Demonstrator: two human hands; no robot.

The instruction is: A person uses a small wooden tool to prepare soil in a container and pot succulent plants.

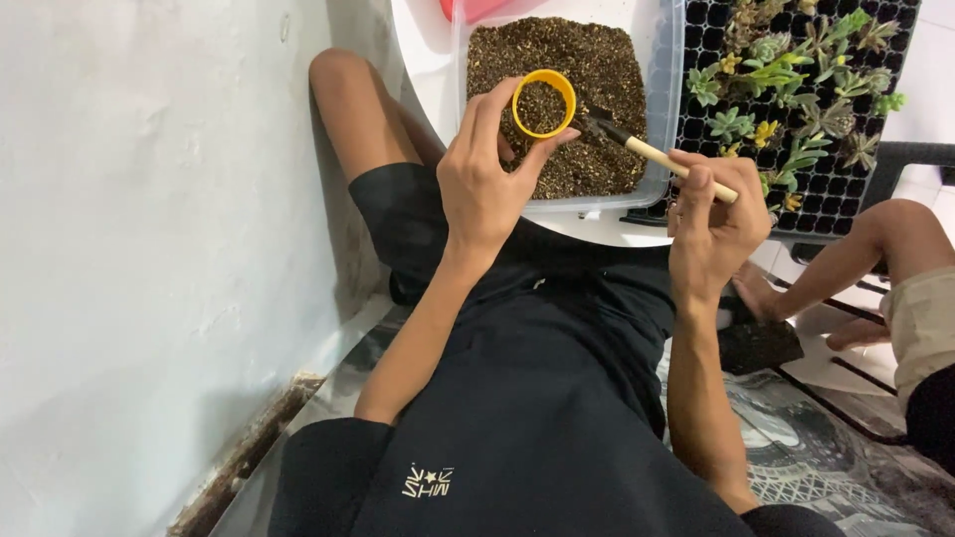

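Seated person, head view. Largest item: clear plastic tub [665, 149] of dark soil, resting on a white round surface [423, 50] at 12 o'clock from the lap. At 3 o'clock of the tub, touching or just beside it, a black seedling tray [846, 194] with small succulents [786, 70]. A second person's leg [856, 254] and hand [856, 333] enter at the right edge. Left hand [487, 179] holds a small yellow pot [543, 102] above the soil; pot looks nearly full. Right hand [716, 224] grips the wooden handle of a small trowel [652, 151], dark blade at the pot's 3 o'clock rim. Risks, as judged: the pot is held only at its rim, so a push from the blade could tip it and spill soil; it hangs near the tub's front edge, so spill could land on the dark shorts [527, 298]. Pot versus fingers [497, 104]: thumb at its 5 o'clock, the others wrapping 9 o'clock, closed narrow on the rim. Right-hand fingers closed tight around the handle.
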